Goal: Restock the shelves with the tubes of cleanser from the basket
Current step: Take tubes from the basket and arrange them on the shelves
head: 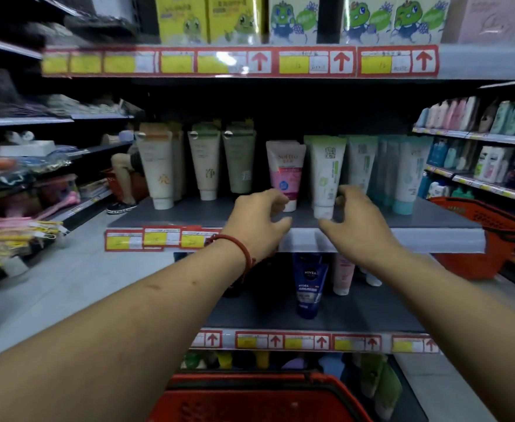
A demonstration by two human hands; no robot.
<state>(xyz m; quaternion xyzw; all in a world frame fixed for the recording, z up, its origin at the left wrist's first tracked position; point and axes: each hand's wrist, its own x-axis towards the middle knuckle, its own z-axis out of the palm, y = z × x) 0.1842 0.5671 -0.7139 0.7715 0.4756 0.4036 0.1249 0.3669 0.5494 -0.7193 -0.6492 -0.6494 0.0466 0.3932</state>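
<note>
Ahead of me the middle shelf (pixel 417 222) carries a row of cleanser tubes (pixel 326 173) standing on their caps: a cream one (pixel 155 175) near its left end, two greenish ones (pixel 206 166) beside it, then a pink one (pixel 285 175), and white-and-green ones running towards the right end. The front strip of the shelf above (pixel 478 60) carries yellow price tags and red arrows, with frog-cartoon boxes (pixel 298 19) standing on top. My own forearms cover much of the lower shelf (pixel 371 318). A red basket (pixel 250 397) sits at the bottom of my view (I cannot see what is in it), and a second red basket (pixel 487 239) hangs past the middle shelf's right end. Someone sits in the aisle on the left (pixel 125 175).

The pink tube reads "Softto". A blue tube (pixel 309 287) on the lower shelf reads "NIVEA" and "HYDRA"; the price tags are too blurred to read.

My left hand (pixel 259 220), with a red cord bracelet (pixel 234 248) at the wrist, hovers over the middle shelf's front edge, fingers half curled, holding nothing, fingertips at the pink tube's cap. My right hand (pixel 356 220) is likewise empty and loosely curled just beside the nearest white-and-green tube; whether either hand touches a tube I cannot tell.
</note>
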